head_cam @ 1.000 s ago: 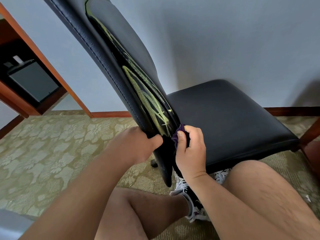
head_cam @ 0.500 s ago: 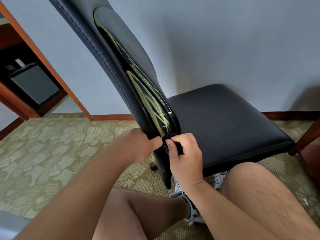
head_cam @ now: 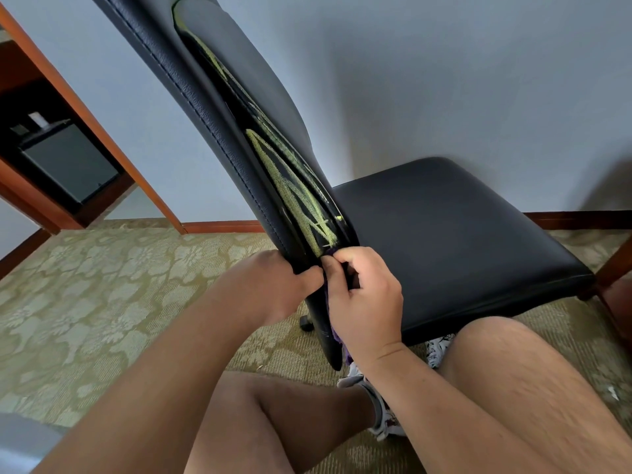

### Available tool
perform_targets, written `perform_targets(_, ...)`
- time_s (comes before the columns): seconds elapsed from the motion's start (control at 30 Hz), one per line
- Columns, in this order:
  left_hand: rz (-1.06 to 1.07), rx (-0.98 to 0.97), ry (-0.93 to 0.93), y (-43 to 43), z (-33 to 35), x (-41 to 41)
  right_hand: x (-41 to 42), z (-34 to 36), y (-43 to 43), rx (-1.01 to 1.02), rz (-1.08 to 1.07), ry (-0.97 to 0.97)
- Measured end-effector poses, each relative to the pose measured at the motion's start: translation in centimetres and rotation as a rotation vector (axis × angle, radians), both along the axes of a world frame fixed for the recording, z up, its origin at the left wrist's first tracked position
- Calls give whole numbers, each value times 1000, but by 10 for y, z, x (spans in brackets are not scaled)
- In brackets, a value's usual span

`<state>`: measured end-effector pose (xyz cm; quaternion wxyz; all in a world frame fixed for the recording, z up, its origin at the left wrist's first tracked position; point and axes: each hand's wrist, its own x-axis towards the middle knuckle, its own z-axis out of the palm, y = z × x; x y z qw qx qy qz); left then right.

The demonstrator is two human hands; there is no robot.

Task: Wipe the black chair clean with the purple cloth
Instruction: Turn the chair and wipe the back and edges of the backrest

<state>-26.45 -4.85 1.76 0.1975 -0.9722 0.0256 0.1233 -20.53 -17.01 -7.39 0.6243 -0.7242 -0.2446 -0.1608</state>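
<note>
pale wall [head_cam: 444, 63], floral carpet [head_cam: 102, 302]

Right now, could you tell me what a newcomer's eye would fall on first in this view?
First, the yellow-green scribbles streaking the glossy inner face of the black chair, running down its tilted backrest at centre. Just below them, the right hand presses the purple cloth against the backrest's lower end, while the left hand clasps the backrest's edge beside it.

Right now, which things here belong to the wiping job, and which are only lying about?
Job: chair, yellow marks, cloth, left hand, right hand.
Lying about: mini fridge, carpet, shoe.
</note>
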Motion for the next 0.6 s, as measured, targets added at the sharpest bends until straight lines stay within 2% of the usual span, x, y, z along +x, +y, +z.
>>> perform_targets(0.3,21,-27,0,1,-1,-1,-6,-21,2,22,3,239)
perform_targets(0.47,40,-59,-13,-1,0,-1,2,8,7,87,-12,122)
perform_targets(0.6,3,-46,17,0,0,-3,1,4,5,69,6,106)
